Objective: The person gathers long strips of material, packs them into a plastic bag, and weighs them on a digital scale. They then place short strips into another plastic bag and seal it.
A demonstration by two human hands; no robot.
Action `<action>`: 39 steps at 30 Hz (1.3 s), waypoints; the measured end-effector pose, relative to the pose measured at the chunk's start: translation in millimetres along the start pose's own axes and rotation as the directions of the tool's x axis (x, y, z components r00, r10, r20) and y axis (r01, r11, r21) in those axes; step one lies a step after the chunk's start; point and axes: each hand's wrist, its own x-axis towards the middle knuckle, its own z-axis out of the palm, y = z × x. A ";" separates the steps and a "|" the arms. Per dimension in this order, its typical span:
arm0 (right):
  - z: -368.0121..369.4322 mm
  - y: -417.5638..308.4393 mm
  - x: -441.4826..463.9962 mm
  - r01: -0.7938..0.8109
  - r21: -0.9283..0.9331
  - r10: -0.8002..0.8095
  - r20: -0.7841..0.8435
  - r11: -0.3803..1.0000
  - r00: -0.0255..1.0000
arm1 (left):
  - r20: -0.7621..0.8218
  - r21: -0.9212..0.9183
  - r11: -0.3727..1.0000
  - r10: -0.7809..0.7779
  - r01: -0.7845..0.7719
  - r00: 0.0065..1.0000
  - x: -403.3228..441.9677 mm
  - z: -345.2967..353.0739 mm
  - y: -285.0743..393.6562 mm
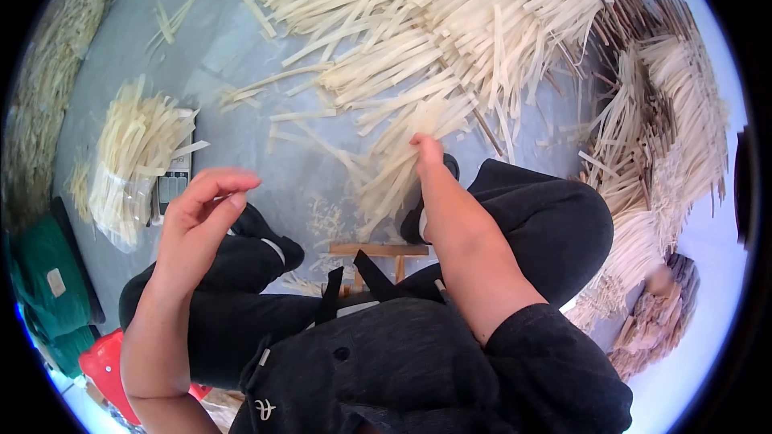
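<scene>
My right hand [428, 149] reaches down between my knees to the near edge of a heap of pale, flat dried strips [386, 80]. Its fingers are closed on some of these strips, though the fingertips are partly hidden. Loose strips [390, 185] fan out beside that wrist. My left hand [201, 213] is raised over my left knee, fingers bent and thumb apart from them, with nothing in it. Beyond it, a bundle of pale strips [141, 133] stands in a clear plastic bag [121, 201], against a digital scale [173, 185] on the floor.
A small wooden stool [378, 250] stands between my legs. Stacked strips with brown ends [675, 104] line the right side. More strips bank up at far left [48, 88]. A green bag [52, 281] and a red plastic thing [108, 370] are at lower left.
</scene>
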 end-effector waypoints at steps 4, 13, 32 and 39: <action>21.0 -49.4 -52.3 0.009 0.139 -0.071 0.453 0.990 0.889 | 0.030 -0.006 1.000 0.029 -0.029 0.999 2.3 -2.1 -11.0; 129.9 -155.2 -237.6 0.351 -0.124 -0.044 0.899 0.928 0.435 | -0.166 -0.254 0.966 -0.001 -0.042 0.986 19.8 11.6 -13.1; 176.3 -120.8 -424.6 0.916 0.066 -0.338 0.917 -0.396 -0.212 | -0.611 -0.785 0.221 -0.125 -0.579 0.781 -10.1 -75.7 12.1; 244.3 -157.5 -419.4 0.974 0.135 -0.212 0.962 -0.183 -0.173 | -0.387 -0.793 0.464 0.116 -0.394 0.915 -37.3 -150.5 23.5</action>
